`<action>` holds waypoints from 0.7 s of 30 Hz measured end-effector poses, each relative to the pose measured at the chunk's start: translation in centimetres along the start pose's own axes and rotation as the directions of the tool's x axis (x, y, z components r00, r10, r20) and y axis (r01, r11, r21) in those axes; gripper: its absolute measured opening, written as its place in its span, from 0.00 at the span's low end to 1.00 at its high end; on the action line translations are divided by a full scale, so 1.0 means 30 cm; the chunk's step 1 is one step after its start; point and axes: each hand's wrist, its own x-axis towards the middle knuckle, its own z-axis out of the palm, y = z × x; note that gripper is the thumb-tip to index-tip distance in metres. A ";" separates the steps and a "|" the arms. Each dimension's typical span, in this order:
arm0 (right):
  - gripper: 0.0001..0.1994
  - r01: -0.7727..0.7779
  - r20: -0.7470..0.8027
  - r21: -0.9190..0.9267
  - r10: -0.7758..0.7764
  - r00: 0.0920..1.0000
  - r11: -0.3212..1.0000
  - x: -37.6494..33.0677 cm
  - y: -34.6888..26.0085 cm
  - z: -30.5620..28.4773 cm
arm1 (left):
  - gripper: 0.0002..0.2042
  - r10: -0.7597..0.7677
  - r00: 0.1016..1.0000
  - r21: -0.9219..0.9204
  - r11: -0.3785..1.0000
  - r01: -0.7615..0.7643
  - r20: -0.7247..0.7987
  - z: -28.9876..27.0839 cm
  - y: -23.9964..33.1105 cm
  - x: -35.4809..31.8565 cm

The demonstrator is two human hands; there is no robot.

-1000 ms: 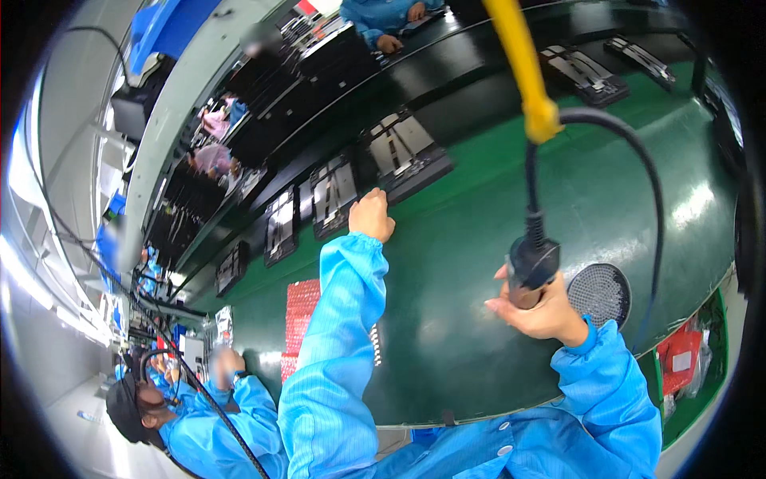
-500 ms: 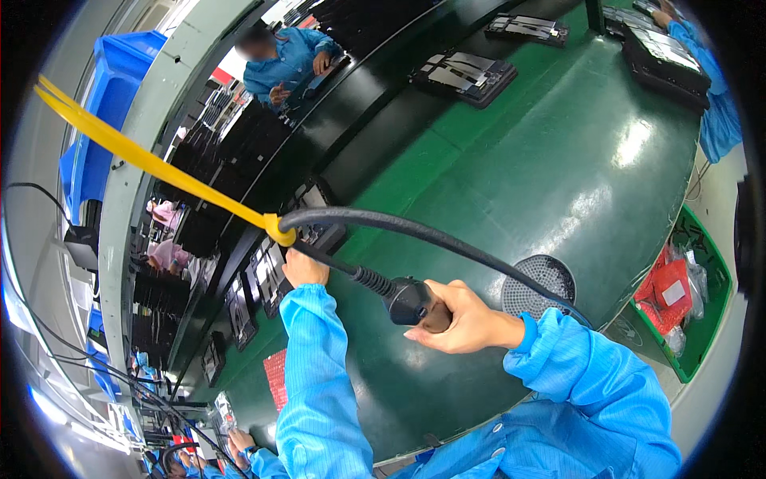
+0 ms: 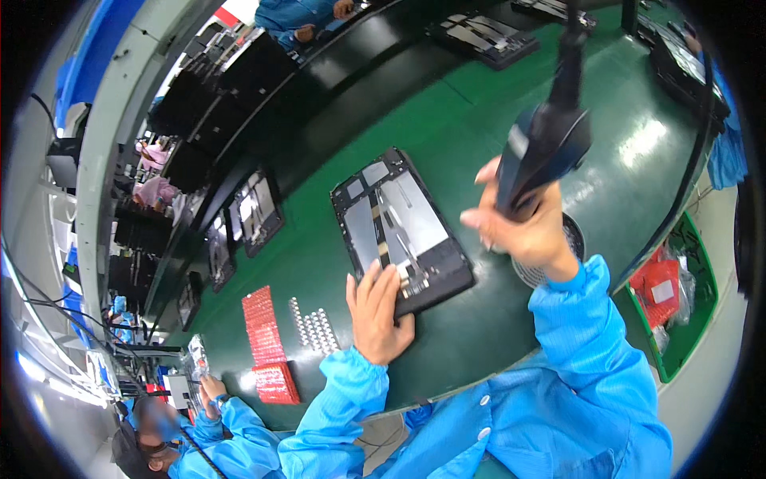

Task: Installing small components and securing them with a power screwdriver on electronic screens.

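An opened tablet [image 3: 429,214], its silver battery plates and ribbon cables exposed, lies at a slant on the green bench. My left hand [image 3: 377,315] rests on its near end, fingers stretched out and lying on the casing, gripping nothing. To the right of the tablet, my right hand [image 3: 533,231] is closed round a dark corded tool that looks like an electric screwdriver [image 3: 542,148]. Its cord runs upward. The tool is blurred and its tip cannot be made out. Beneath the right hand, a round perforated dish [image 3: 527,275] is partly hidden.
Red bubble-wrap sheets [image 3: 263,323] and a strip of small silver pieces [image 3: 317,329] lie left of my arm. More opened tablets [image 3: 259,209] line the far side. A green crate [image 3: 700,335] with red bags stands at the right. A co-worker's hand [image 3: 211,389] is at lower left.
My left hand has come back from the row of tablets, and a tablet now lies mid-bench under it. My right hand has moved right and up with the screwdriver. The yellow strap is out of view.
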 end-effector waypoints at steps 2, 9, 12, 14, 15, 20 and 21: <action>0.20 0.009 -0.010 0.019 -0.009 1.000 1.000 0.027 -0.032 -0.040 | 0.30 0.003 1.000 -0.062 0.998 -0.001 0.031 -0.009 0.067 -0.075; 0.20 0.105 -0.094 -0.013 -0.106 0.990 0.994 0.047 -0.029 -0.177 | 0.35 0.014 0.976 -0.042 0.999 -0.005 0.219 -0.077 0.186 -0.166; 0.18 0.077 -0.098 -0.070 -0.084 0.992 0.995 0.039 -0.003 -0.170 | 0.34 0.023 0.978 -0.078 0.997 -0.007 0.206 -0.074 0.265 -0.098; 0.17 0.053 -0.093 -0.090 -0.061 0.994 0.995 0.036 0.011 -0.170 | 0.36 0.056 0.976 -0.060 0.997 -0.044 0.212 -0.029 0.295 -0.031; 0.18 0.043 -0.080 -0.114 -0.052 0.995 0.993 0.035 0.016 -0.168 | 0.37 0.017 0.966 -0.011 1.000 -0.014 0.258 -0.018 0.316 0.006; 0.18 0.051 -0.062 -0.167 -0.062 0.996 0.985 0.033 0.024 -0.170 | 0.35 0.000 0.936 0.086 0.996 -0.033 0.351 0.035 0.322 0.061; 0.18 0.048 -0.071 -0.167 -0.061 0.996 0.985 0.036 0.020 -0.169 | 0.35 0.005 0.936 0.080 0.996 -0.036 0.352 0.042 0.319 0.058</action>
